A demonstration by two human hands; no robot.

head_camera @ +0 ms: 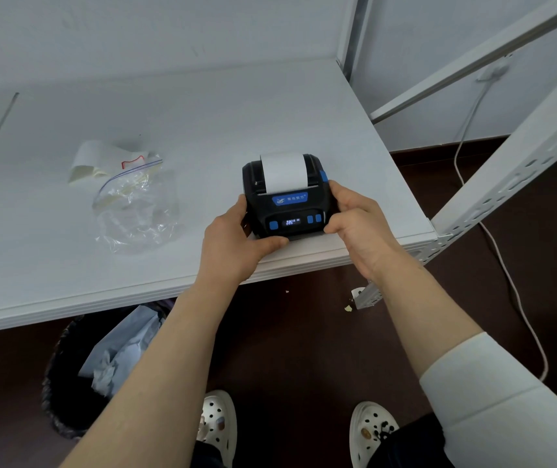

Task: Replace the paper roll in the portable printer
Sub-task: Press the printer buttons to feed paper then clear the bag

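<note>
Printer: black portable printer [287,206] with blue buttons, standing on the white table [202,113] by its near edge, its small display lit.
Paper: a white paper strip [285,172] comes up out of the printer's top slot and lies back over the lid.
Left hand [233,241]: curled round the printer's left side, thumb along its lower front edge.
Right hand [359,228]: curled round the printer's right side - thumb at the front corner.
Left of the printer: a clear zip bag [135,211] with loose paper scraps just beyond it.
Below and left of the printer: a bin [64,383] under the table - crumpled paper inside.
</note>
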